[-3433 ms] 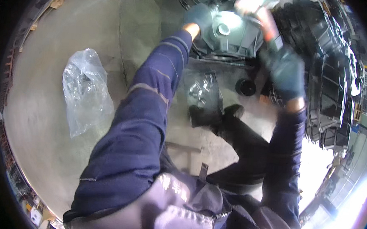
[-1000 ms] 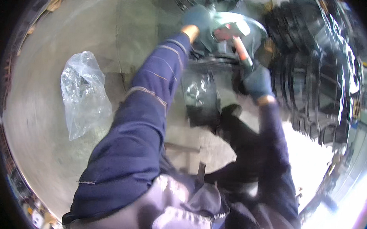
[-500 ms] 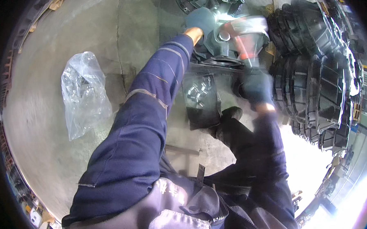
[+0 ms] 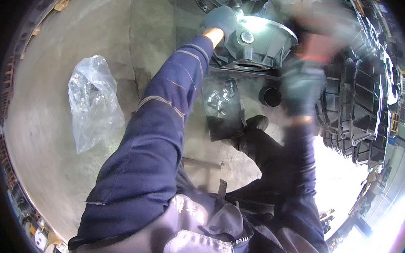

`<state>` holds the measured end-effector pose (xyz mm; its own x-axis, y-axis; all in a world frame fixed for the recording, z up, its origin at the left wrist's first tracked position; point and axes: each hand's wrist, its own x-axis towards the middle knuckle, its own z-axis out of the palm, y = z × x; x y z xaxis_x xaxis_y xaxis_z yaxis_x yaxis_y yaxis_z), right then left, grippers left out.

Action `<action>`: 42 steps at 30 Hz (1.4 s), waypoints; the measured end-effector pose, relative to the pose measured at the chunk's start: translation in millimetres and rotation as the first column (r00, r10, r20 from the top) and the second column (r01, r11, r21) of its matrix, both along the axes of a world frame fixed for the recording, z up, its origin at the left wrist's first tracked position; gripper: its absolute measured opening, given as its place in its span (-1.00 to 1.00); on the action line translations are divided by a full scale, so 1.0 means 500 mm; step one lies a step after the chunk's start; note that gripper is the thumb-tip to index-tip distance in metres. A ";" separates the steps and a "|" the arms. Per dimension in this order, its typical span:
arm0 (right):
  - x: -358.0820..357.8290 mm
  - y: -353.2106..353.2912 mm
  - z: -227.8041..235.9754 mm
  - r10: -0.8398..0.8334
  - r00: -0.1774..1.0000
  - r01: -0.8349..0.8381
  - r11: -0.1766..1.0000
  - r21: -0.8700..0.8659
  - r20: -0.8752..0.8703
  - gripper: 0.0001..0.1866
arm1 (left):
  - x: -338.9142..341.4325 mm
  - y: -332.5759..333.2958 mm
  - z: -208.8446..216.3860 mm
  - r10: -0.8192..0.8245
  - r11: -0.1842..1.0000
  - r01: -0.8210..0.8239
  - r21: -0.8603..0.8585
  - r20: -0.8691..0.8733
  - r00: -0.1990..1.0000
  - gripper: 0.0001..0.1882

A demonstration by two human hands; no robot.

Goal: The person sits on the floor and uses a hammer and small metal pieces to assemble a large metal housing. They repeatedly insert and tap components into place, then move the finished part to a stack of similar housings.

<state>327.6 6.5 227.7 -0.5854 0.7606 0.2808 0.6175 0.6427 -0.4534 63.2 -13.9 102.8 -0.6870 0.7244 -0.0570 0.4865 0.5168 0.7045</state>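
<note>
My left hand (image 4: 222, 19), in a grey glove, is closed at the left rim of a grey metal bell-shaped housing (image 4: 264, 45). A small bright piece shows at its fingertips, too unclear to name. My right hand (image 4: 303, 83), in a dark glove and smeared by motion, is to the right of the housing, gripping a blurred tool with a reddish body (image 4: 318, 45). The tool's kind cannot be made out. Below the housing, a dark tray (image 4: 225, 126) holds several small shiny metal cylinders (image 4: 219, 100).
A clear plastic bag (image 4: 95, 103) lies on the concrete floor at left. Ribbed black housings (image 4: 350, 97) are stacked at right. Another dark housing (image 4: 208, 0) sits at the far edge. A round black cup-like thing (image 4: 271, 97) stands beside the tray.
My right hand and the reddish tool have swung up and to the right, off the housing, whose face now shows. The black cup-like thing has come into sight. My left hand stays at the rim.
</note>
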 end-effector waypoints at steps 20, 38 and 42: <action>0.066 0.010 -0.110 0.237 0.966 -0.200 0.936 -0.288 0.099 -0.65 | 0.017 0.007 -0.032 0.135 0.990 -0.134 0.051 -0.024 0.991 -0.41; 0.116 -0.080 -0.157 0.005 1.000 0.008 0.852 -0.524 0.023 -0.67 | -0.010 -0.001 -0.046 -0.052 0.999 0.048 0.026 0.194 0.980 -0.34; 0.169 -0.195 -0.209 -0.285 0.958 0.182 0.496 -0.849 0.039 -0.86 | 0.004 0.000 -0.026 -0.034 0.992 0.031 -0.123 -0.018 0.999 -0.37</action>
<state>411.9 -90.9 123.0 -0.3599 0.7744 -0.5204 0.6074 -0.2289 -0.7607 65.4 -13.7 90.0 -0.6652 0.7347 -0.1334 0.5174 0.5823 0.6270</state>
